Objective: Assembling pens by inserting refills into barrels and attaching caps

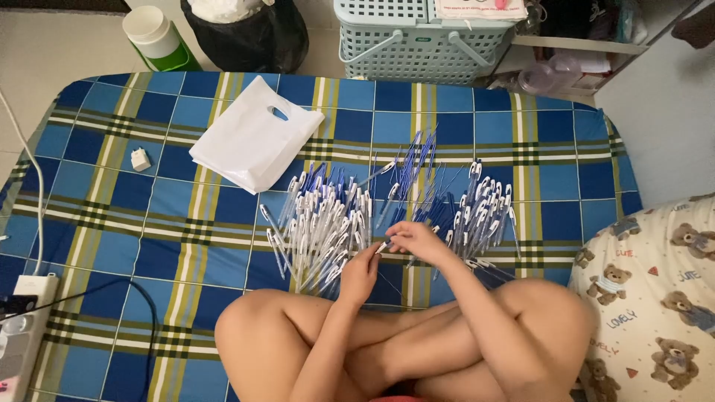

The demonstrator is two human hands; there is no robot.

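Pen (383, 246) between both hands, pen piles (328, 223) around.

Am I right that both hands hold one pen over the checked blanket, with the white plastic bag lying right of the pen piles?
Not quite: in the head view the white plastic bag lies left of the pen piles. Both the left hand and right hand do hold one pen over the checked blanket.

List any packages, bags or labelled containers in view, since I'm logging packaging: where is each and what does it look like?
White plastic bag: flat on the checked sheet, beyond the pens, with a cut-out handle.
Black bin bag: on the floor at the top, bulging, white contents.
Green bottle: floor, top left, white cap.
Pale green basket: floor, top centre, slatted, two handles.
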